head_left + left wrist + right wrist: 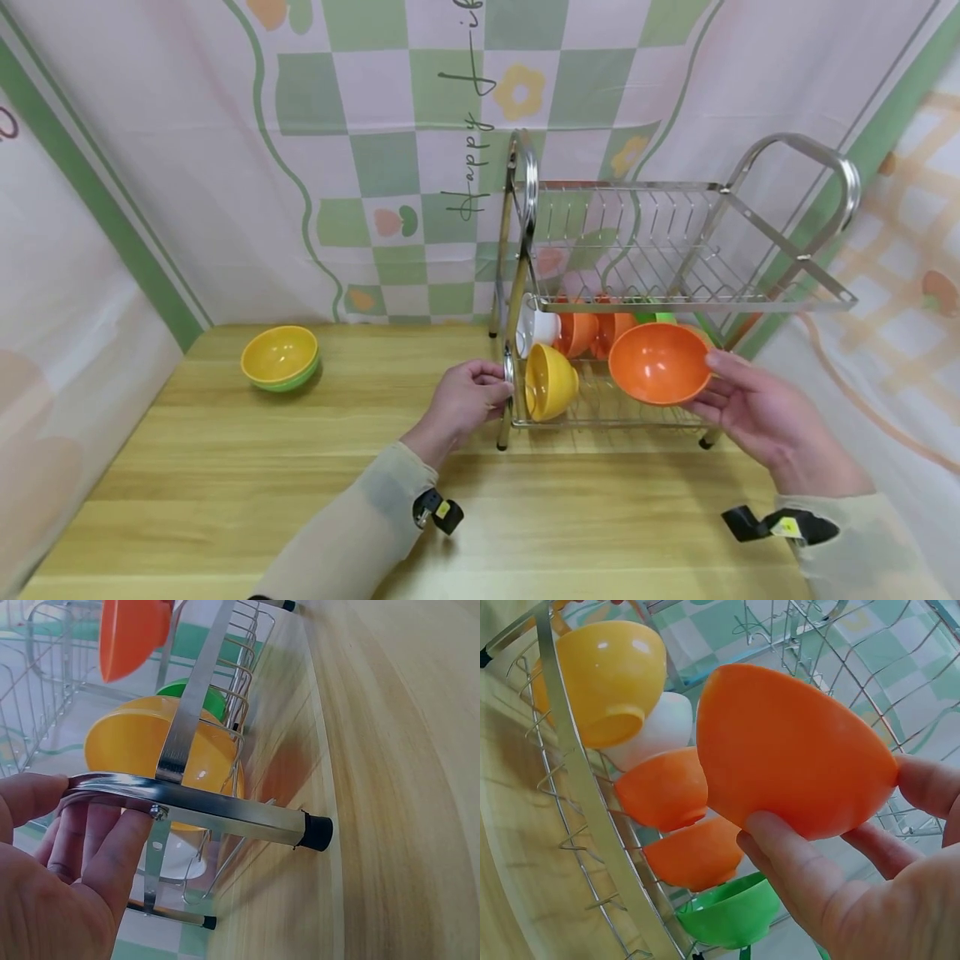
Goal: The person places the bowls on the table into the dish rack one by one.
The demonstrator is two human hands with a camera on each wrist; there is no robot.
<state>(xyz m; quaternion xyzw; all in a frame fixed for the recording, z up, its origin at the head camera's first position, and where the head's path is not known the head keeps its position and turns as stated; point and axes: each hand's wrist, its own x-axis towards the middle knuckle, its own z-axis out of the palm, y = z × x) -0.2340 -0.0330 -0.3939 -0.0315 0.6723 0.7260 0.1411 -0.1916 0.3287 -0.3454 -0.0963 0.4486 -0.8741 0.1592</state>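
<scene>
My right hand [768, 412] grips an orange bowl [660, 364] by its right side, thumb on the rim and fingers beneath, in front of the lower tier of a metal dish rack [637, 307]. The rack's left front post is pinched by my left hand [467, 404]; the left wrist view shows thumb and fingers [112, 855] around the metal. On the lower tier a yellow bowl [551, 382] stands on its side at the front left. Behind it are a white bowl [656, 731], two orange bowls [694, 853] and a green bowl [731, 911].
A yellow bowl [279, 354] nested in a green one [288, 383] sits at the table's left. The rack's upper tier [630, 242] overhangs the lower bowls. A patterned cloth [397, 167] hangs behind the wooden table [225, 483].
</scene>
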